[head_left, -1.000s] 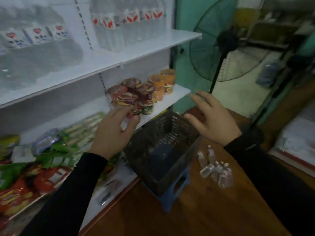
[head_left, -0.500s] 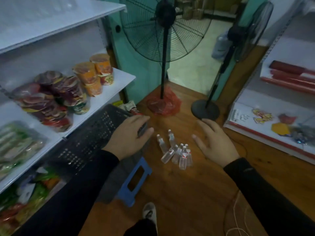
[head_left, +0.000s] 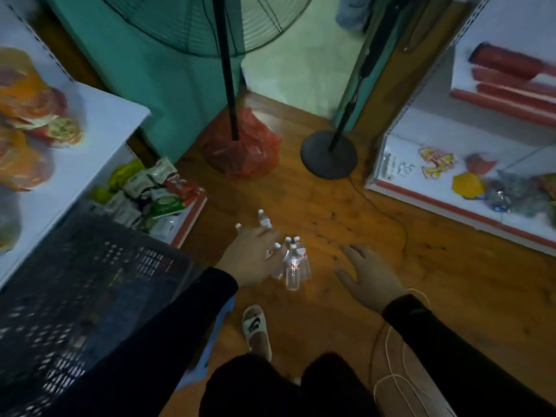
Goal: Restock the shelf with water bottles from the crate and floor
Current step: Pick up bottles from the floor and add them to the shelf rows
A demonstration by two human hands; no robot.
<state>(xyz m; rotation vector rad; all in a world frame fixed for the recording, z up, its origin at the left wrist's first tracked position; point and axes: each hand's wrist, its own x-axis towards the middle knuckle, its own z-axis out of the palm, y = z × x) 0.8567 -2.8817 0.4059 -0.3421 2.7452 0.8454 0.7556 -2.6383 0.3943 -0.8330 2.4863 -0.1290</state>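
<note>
Several small clear water bottles (head_left: 293, 261) with white caps and red labels stand in a cluster on the wooden floor. My left hand (head_left: 251, 254) reaches down over the left side of the cluster, fingers spread, and covers some of the bottles. My right hand (head_left: 365, 273) hovers with spread fingers to the right of the bottles, apart from them. The dark plastic crate (head_left: 90, 284) sits at the lower left beside the white shelf (head_left: 99, 130). Motion blur hides whether the left fingers touch a bottle.
Two standing fans are ahead: one pole in a red bag (head_left: 240, 145), one on a round black base (head_left: 329, 153) with a cable across the floor. A second white shelf (head_left: 469, 194) lines the right. My sandalled foot (head_left: 255, 329) is below the bottles. Snack packets (head_left: 150, 194) lie at left.
The view has swung from the shelf down to the floor. Both hands have dropped toward the bottle cluster, the left now over it, the right beside it.
</note>
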